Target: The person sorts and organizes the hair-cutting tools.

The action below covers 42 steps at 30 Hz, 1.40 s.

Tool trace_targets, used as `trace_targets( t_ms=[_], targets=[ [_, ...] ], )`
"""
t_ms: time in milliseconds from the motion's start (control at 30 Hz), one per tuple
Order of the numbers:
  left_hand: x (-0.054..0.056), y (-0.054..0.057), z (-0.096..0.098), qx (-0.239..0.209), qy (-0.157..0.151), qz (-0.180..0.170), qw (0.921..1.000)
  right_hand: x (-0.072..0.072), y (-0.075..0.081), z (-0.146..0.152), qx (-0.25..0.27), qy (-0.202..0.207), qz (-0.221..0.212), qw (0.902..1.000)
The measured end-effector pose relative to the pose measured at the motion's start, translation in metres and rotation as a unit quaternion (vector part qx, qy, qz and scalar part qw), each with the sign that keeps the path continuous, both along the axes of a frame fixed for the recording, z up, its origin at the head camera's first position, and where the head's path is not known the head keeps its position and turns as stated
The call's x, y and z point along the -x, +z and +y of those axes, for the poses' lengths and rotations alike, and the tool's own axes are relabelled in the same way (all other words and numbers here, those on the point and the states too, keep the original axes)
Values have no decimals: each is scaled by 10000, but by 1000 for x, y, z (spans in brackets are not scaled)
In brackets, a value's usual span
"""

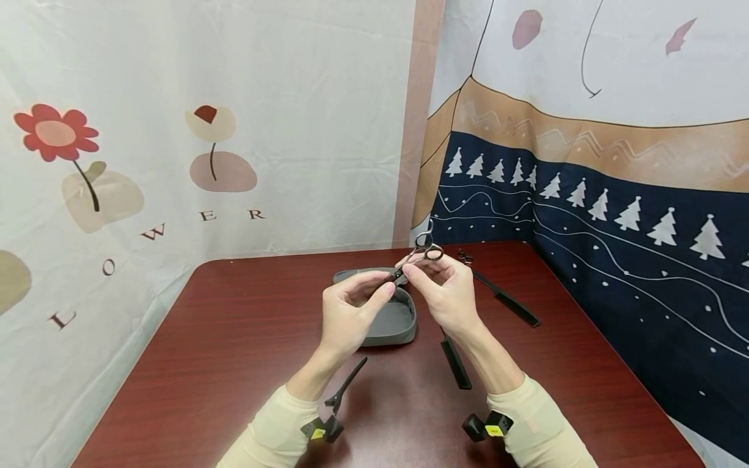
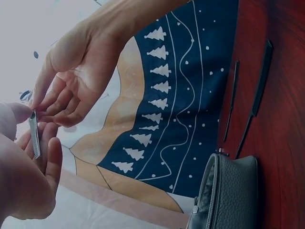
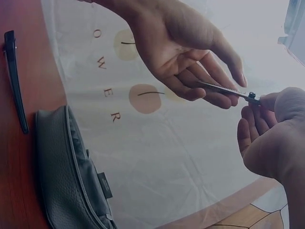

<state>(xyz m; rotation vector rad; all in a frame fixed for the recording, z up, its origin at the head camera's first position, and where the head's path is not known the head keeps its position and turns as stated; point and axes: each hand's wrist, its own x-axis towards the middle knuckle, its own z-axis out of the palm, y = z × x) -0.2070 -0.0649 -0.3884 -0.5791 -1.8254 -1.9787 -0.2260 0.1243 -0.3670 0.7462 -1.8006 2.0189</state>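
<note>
Both hands hold a pair of thinning shears (image 1: 398,273) above the grey zip case (image 1: 389,339). My left hand (image 1: 346,315) has the blade end between its thumb and fingers; in the right wrist view the toothed blade (image 3: 224,88) lies across those fingers. My right hand (image 1: 449,296) pinches the shears near the pivot, and the finger rings point up and away. The left wrist view shows the toothed blade (image 2: 34,136) along the left fingers, with the right hand (image 2: 81,71) beyond it.
The case stands open on the dark red table (image 1: 246,312). A black hair clip (image 1: 350,382) lies near the left forearm. One black comb (image 1: 455,364) lies beside the right forearm, and another (image 1: 516,307) farther right. Small metal finger rings (image 1: 465,257) show behind the right hand.
</note>
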Motion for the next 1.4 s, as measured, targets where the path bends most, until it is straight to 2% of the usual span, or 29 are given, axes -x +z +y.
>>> trace_targets(
  t_ms=[133,267,533,700,833,967,1200,1400],
  targets=[
    [2,0,-3,61,-60,68,9999,3,0,3,81,-2,-21,10000],
    [5,2,-9,92,47,292,9995,4,1,5,96,-76,-81,9999],
    [13,11,-28,36,703,872,9937,8,3,11,-191,-291,1,9994],
    [17,16,-41,-64,946,1057,9899,9,5,15,-436,-158,59,9989],
    [19,18,-50,135,1222,1231,9847,9,7,20,-775,-77,56,9970],
    [21,20,-59,538,1606,1508,9740,9,7,23,-1246,-202,133,9919],
    [26,22,-68,1085,2285,1933,9480,8,8,25,-1968,-294,156,9799],
    [28,23,-71,1294,2599,2265,9297,6,10,29,-2805,-352,382,9584]
  ],
)
